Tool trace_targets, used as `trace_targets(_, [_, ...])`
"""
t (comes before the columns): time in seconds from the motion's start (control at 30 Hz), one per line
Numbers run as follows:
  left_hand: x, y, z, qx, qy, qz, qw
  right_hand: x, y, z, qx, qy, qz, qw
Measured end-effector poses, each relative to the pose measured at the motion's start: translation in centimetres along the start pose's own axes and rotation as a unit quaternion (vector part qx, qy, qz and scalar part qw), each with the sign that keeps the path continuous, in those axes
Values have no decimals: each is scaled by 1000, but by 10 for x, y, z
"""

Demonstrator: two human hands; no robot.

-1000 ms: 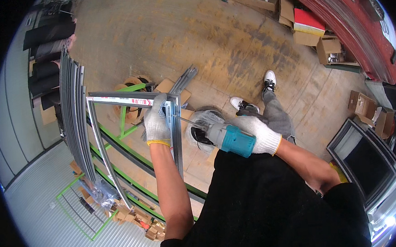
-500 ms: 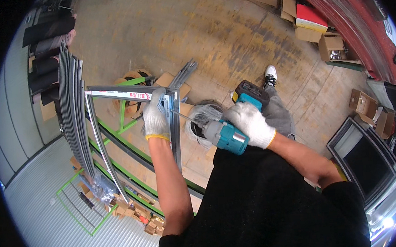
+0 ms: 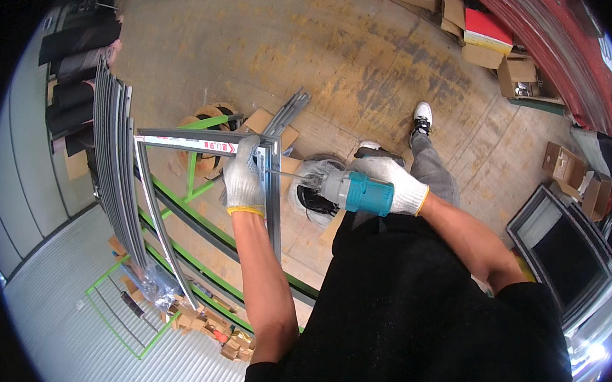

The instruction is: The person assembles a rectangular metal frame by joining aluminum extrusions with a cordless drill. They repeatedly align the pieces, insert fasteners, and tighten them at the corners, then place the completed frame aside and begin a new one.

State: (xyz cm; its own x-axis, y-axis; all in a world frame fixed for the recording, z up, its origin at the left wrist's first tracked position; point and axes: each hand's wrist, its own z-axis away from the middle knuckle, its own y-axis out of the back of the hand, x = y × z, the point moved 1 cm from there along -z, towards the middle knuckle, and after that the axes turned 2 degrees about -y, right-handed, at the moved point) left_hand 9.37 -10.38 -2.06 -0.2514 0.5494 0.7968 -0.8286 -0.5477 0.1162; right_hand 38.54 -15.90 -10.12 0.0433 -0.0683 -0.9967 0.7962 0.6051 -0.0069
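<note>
My left hand [image 3: 243,180], in a white knit glove, grips the upper right corner of a grey metal frame [image 3: 174,138] that stands upright in front of me. My right hand [image 3: 394,183], also gloved, holds a teal and grey power drill [image 3: 352,190] level. Its long bit [image 3: 285,174] points left and meets the frame's vertical bar just beside my left hand. A strip with red and white markings runs along the frame's top bar.
A stack of similar grey frames [image 3: 113,155] leans at the left over a green metal rack [image 3: 194,192]. Cardboard boxes [image 3: 517,70] lie at the upper right, wood scraps [image 3: 224,339] below. A dark framed panel [image 3: 566,251] lies at the right. My shoes stand on the worn concrete floor [image 3: 325,55].
The drill swung from a tilted pose back to level, and its bit now presses against the frame's vertical bar. My left hand stays on the frame corner.
</note>
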Motion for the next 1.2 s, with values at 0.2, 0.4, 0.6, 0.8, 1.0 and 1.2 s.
trace_targets(0.2, [5,-5,10,9,5,-22,1000,0,0,-2,-19,-10,10,1000])
trace_targets(0.4, [13,-11,21,20,3,-52,998,-3,1,-2,-60,-89,-60,992])
trace_targets(0.6, [13,-13,23,12,12,-26,1000,-9,2,-5,-34,-33,19,999])
trace_targets(0.8, [11,-8,28,2,-10,-36,999,-26,8,3,-17,44,219,974])
trace_targets(1.0, [-4,-1,28,-8,25,62,998,-57,32,27,-15,23,301,953])
trace_targets(1.2, [-22,1,17,-69,50,217,973,-69,38,35,-29,-73,285,955])
